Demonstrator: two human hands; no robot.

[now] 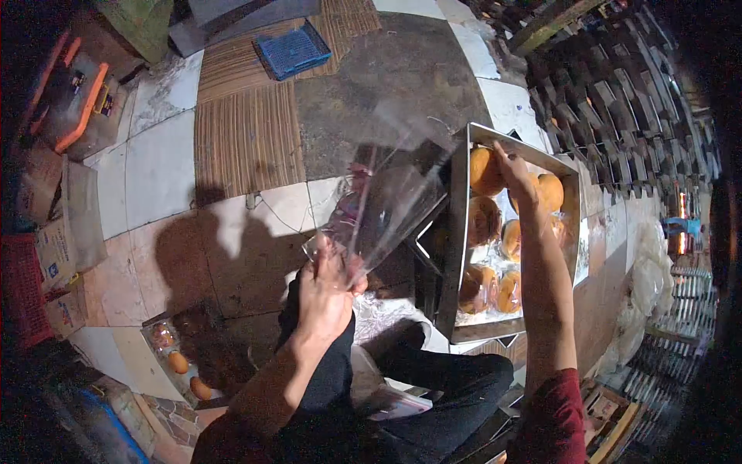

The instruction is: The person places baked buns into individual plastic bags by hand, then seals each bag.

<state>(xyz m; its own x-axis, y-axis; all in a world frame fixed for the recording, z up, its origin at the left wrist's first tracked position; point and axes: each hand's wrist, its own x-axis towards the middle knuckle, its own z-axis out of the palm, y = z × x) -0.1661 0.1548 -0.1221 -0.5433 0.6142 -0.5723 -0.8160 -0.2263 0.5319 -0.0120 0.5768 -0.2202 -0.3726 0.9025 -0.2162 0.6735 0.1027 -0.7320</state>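
Observation:
Clear plastic bags (pixel 379 209) fan upward from my left hand (pixel 331 288), whose fingers are closed round their lower end above my lap. To the right, my right hand (pixel 514 172) reaches into a shallow metal tray (pixel 457 232) of round orange-brown buns. Its fingers are at the tray's far end, between a bun (pixel 485 172) on the left and another bun (pixel 550 192) on the right. Whether the fingers grip anything is too unclear to tell. Nearer me in the tray lie several more buns, some looking wrapped in clear plastic.
A box (pixel 158 359) at the lower left holds several buns. A blue basket (pixel 294 51) sits on the floor ahead. Stacked metal racks or trays (pixel 610 108) line the right side. At the far left are a red crate (pixel 27 290) and an orange-edged bin (pixel 83 108).

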